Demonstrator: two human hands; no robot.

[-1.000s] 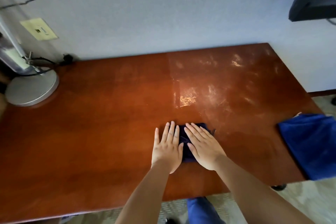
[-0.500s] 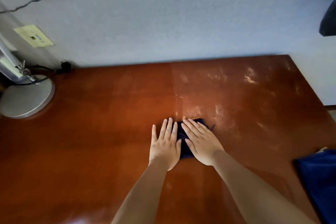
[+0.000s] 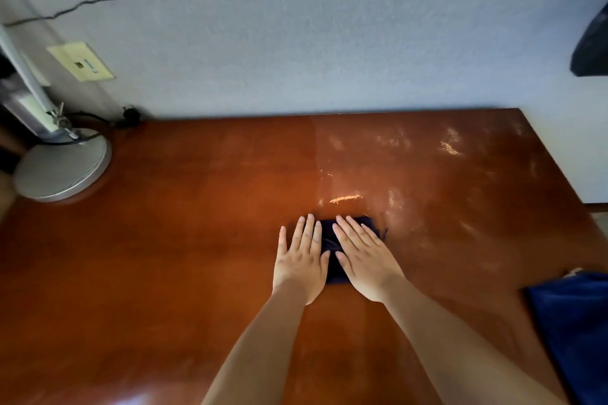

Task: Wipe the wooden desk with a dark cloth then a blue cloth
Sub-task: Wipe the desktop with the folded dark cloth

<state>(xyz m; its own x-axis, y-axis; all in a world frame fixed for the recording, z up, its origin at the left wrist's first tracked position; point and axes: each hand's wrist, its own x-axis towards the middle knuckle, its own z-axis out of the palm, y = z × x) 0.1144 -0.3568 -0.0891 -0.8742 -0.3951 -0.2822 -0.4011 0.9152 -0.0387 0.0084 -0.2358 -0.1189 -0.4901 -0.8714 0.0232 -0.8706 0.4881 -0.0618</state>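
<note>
Pressing flat, both hands (image 3: 332, 260) hide the dark cloth (image 3: 330, 240) (mostly).

The room is dim and my view is soft. Pale glare streaks the right half of the wooden desk (image 3: 427, 181), with a brighter sheen at its near edge. The wide lens bends the desk edges and blurs the corners.

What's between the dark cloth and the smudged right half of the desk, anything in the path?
Nothing visible. Both hands, left hand and right hand, press flat on the dark cloth; the smudged area of the desk is bare. The blue cloth lies at the near right edge, outside it.
</note>
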